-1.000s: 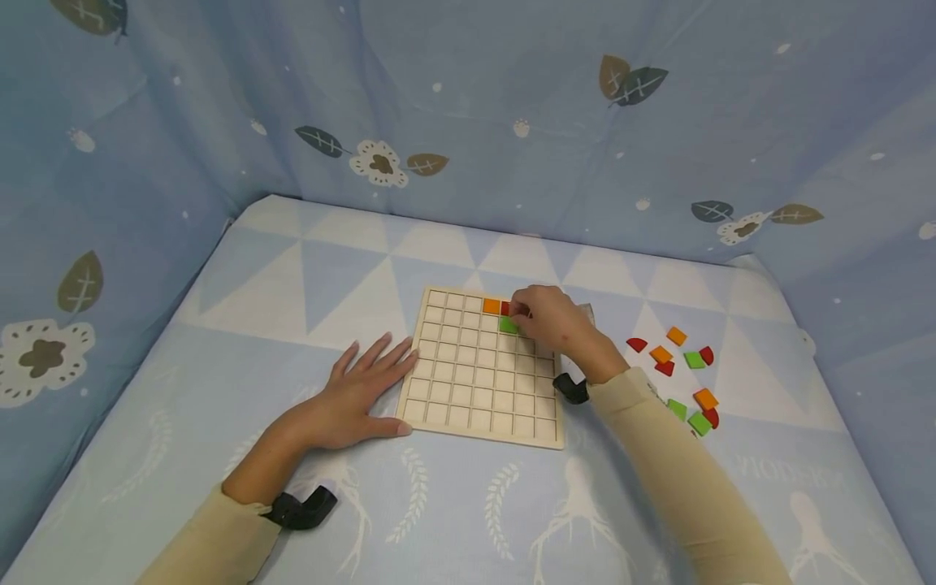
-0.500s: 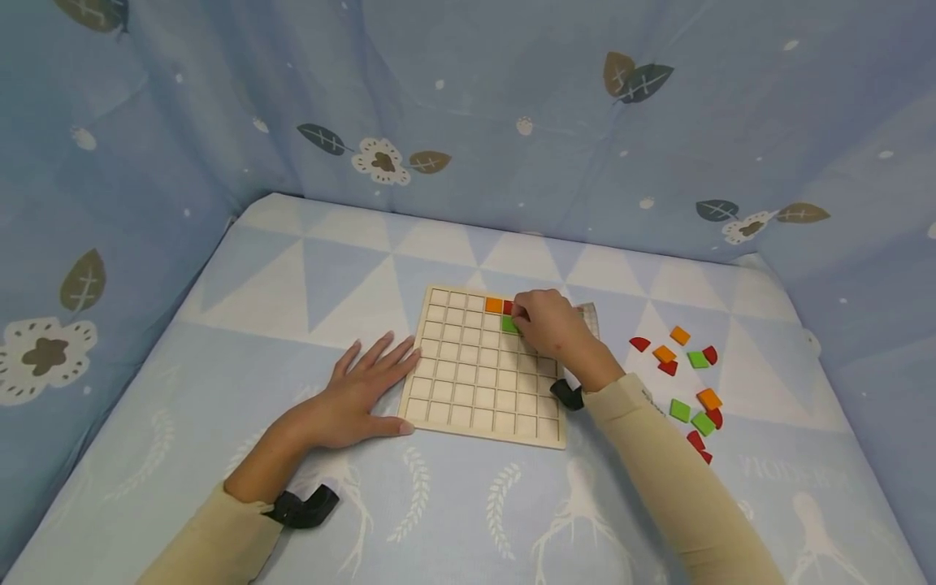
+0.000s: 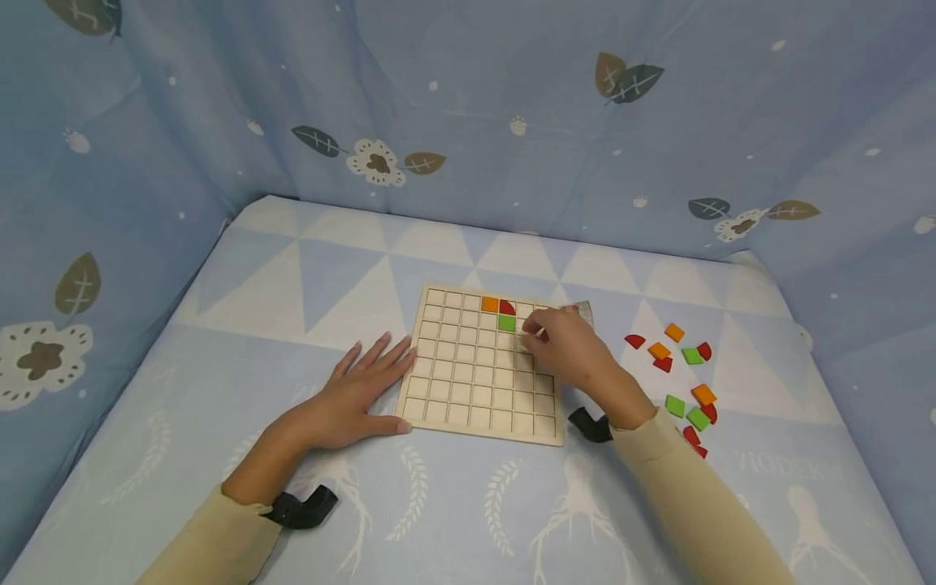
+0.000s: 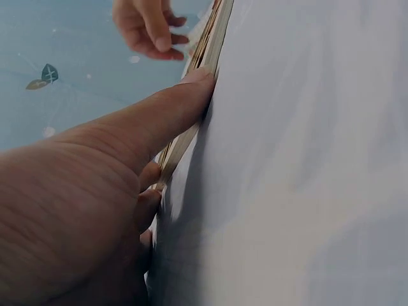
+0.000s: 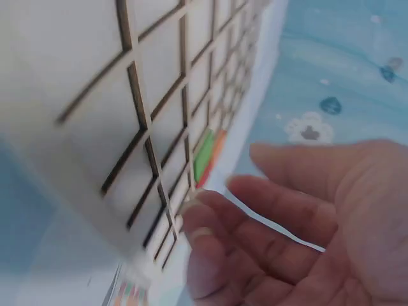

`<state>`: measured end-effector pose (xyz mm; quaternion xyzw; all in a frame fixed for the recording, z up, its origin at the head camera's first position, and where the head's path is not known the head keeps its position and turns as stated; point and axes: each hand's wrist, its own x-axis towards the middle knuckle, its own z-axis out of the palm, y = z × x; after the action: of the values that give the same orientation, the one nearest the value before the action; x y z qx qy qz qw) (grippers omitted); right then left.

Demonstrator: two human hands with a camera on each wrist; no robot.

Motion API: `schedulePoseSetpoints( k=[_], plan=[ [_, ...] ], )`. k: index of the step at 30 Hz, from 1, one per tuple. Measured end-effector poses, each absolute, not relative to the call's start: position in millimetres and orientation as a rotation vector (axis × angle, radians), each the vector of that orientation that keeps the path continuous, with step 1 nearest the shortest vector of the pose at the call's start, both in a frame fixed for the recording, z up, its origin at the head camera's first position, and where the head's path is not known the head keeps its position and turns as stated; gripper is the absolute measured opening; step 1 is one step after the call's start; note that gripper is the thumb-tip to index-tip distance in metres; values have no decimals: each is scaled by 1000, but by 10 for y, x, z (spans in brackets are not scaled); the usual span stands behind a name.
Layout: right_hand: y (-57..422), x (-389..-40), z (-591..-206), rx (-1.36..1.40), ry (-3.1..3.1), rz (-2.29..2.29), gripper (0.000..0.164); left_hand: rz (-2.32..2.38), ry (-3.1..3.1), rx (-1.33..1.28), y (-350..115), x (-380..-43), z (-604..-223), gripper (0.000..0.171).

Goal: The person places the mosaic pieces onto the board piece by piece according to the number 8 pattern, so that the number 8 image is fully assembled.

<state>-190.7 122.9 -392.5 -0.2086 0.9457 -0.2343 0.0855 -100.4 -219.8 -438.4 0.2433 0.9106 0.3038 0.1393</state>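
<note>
A pale wooden grid board (image 3: pixel 468 374) lies on the table between my two hands. In its far row sit an orange square tile (image 3: pixel 491 304) and a red quarter-round tile (image 3: pixel 507 307); a green square tile (image 3: pixel 507 322) fills the cell nearer me, below the red one. My left hand (image 3: pixel 361 402) lies spread on the cloth, fingertips and thumb touching the board's left edge. Over the board's right side hovers my right hand (image 3: pixel 574 345), fingers loosely bent with a gap to the thumb. In the right wrist view nothing shows between those fingers.
Loose tiles lie scattered right of the board, among them a red piece (image 3: pixel 634 341), an orange square (image 3: pixel 674 331) and a green square (image 3: pixel 675 405). Partly behind my right hand is a printed card (image 3: pixel 582 310). Patterned blue fabric (image 3: pixel 468 122) hangs along the table's far side.
My right hand has let go at the red tile and drawn back to the right, uncovering the red and green tiles. The left hand stays in place.
</note>
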Motion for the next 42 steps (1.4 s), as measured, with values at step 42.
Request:
schedulePoseSetpoints(
  k=[42],
  plan=[
    [3194,-937,-3980,0,2611,-344,26,842,2691,742,-2170,-1049,-4453,100]
  ],
)
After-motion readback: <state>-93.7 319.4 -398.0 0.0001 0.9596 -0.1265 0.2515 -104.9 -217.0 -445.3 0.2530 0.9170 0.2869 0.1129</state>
